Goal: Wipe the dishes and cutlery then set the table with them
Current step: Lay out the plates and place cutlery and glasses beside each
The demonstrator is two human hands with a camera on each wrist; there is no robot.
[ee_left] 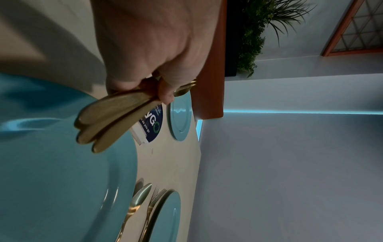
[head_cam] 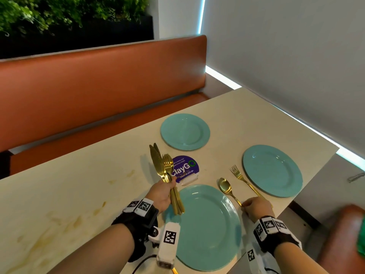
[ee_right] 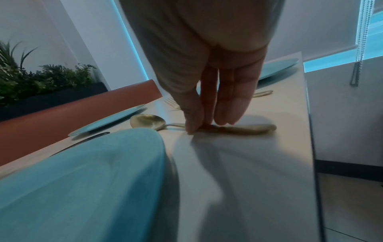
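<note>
Three teal plates sit on the cream table (head_cam: 83, 175): a near plate (head_cam: 207, 228), a far plate (head_cam: 185, 131) and a right plate (head_cam: 272, 171). My left hand (head_cam: 163, 194) grips a bundle of gold cutlery (head_cam: 161, 165) above the near plate's left rim, blades and tines pointing away; the handles (ee_left: 107, 117) stick out below the fist (ee_left: 153, 88). A gold spoon (head_cam: 225, 185) and a gold fork (head_cam: 240, 177) lie between the near and right plates. My right hand (head_cam: 256, 207) pinches the spoon's handle (ee_right: 238, 128) against the table with thumb and fingertips (ee_right: 192, 126).
A purple ClayGo sign (head_cam: 184, 168) stands between the plates. An orange bench (head_cam: 98, 86) runs along the table's far side. Yellowish stains (head_cam: 69, 218) mark the table's left part. The table's right edge (head_cam: 316, 175) meets a grey wall; another orange seat (head_cam: 345, 234) is at the lower right.
</note>
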